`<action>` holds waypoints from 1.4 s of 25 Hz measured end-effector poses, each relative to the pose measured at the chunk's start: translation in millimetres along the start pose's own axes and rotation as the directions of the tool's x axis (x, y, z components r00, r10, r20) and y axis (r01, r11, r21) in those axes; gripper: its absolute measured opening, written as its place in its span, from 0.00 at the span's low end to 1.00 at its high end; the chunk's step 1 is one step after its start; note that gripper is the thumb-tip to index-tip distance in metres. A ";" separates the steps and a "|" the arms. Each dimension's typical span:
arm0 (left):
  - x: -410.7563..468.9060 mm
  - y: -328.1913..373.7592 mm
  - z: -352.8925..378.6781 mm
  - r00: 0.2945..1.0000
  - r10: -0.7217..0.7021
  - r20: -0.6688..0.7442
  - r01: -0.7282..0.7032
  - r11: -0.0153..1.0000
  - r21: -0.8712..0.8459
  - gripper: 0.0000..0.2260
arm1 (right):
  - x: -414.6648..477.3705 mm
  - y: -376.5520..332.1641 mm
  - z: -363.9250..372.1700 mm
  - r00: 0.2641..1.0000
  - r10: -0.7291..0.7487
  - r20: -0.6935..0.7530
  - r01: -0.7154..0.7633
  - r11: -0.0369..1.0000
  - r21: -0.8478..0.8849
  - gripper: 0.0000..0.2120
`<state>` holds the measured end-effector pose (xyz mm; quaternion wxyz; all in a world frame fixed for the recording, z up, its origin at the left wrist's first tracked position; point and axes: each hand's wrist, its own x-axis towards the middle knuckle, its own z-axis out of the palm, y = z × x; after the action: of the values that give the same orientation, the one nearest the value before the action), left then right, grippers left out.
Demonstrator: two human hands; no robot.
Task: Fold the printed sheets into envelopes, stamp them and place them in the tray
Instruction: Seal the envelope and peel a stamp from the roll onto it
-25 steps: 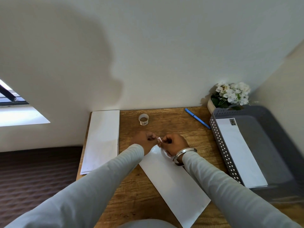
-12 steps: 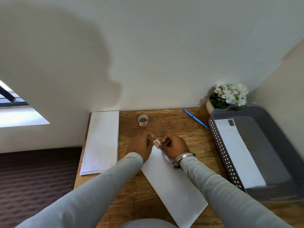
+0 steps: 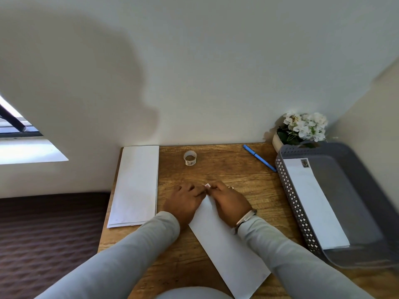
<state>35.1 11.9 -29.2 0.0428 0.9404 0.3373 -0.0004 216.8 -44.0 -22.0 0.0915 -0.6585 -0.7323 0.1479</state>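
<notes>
Surroundings: wooden desk [image 3: 226,169] set against a pale wall; a stack of sheets [image 3: 135,184] lies along its left edge, and a roll of stamps [image 3: 190,157] stands at upper centre, well apart from the stack.
Right of centre: a blue pen [image 3: 259,157] lies slanted just left of the tray's far corner; a pot of white flowers [image 3: 302,128] sits behind that corner, against the wall.
In the way: two grey sleeves [image 3: 291,262] come up from the bottom of the frame and cross the desk; the hands cover the far end of the envelope.
Tray: grey tray [image 3: 298,203] with a perforated wall, at the right of the frame; one stamped envelope [image 3: 313,201] lies flat in it along the left wall, with a printed stamp [image 3: 304,163] at its far corner.
Envelope: white envelope [image 3: 226,251] lies slanted on the desk at lower centre, between the stack and the tray, touching neither.
Fingers: left hand [image 3: 184,203] and right hand [image 3: 230,203] sit over the envelope's far end with fingers curled; their tips meet on a small stamp [image 3: 207,186], which both pinch just above that end.
Wrist: a metal bracelet [image 3: 245,217] circles the right wrist.
Hard to make out: the small stamp's print is too blurred to read; the envelope's near corner is cut off by the bottom edge; the tray's right side is blurred and runs out of frame; a window [image 3: 13,128] is cut by the left edge, above a dark ribbed floor [image 3: 43,234].
</notes>
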 end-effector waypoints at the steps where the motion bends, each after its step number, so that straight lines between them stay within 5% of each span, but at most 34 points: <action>1: 0.7 0.7 -2.8 1.000 0.005 0.009 -0.006 1.000 0.005 0.26 | -1.8 -0.7 1.3 0.999 -0.022 0.032 0.024 0.998 -0.063 0.19; 5: 4.8 3.9 -9.2 0.999 0.016 0.040 -0.019 0.997 0.081 0.24 | -7.8 2.5 4.9 0.995 -0.091 0.035 0.096 0.971 -0.220 0.26; 25: 12.8 14.9 -13.6 0.992 -0.084 0.095 0.067 0.983 0.172 0.24 | -18.4 -2.9 1.2 0.997 -0.079 0.009 0.080 0.983 -0.163 0.28; 35: -7.0 4.2 -13.0 0.991 -0.049 0.122 0.040 0.997 0.069 0.25 | -20.9 -8.4 1.1 0.998 -0.060 0.026 0.064 0.982 -0.177 0.29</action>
<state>32.0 5.3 -15.7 0.0325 0.9317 0.3547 -0.0709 211.0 -65.6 -18.9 0.0292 -0.6393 -0.7636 0.0858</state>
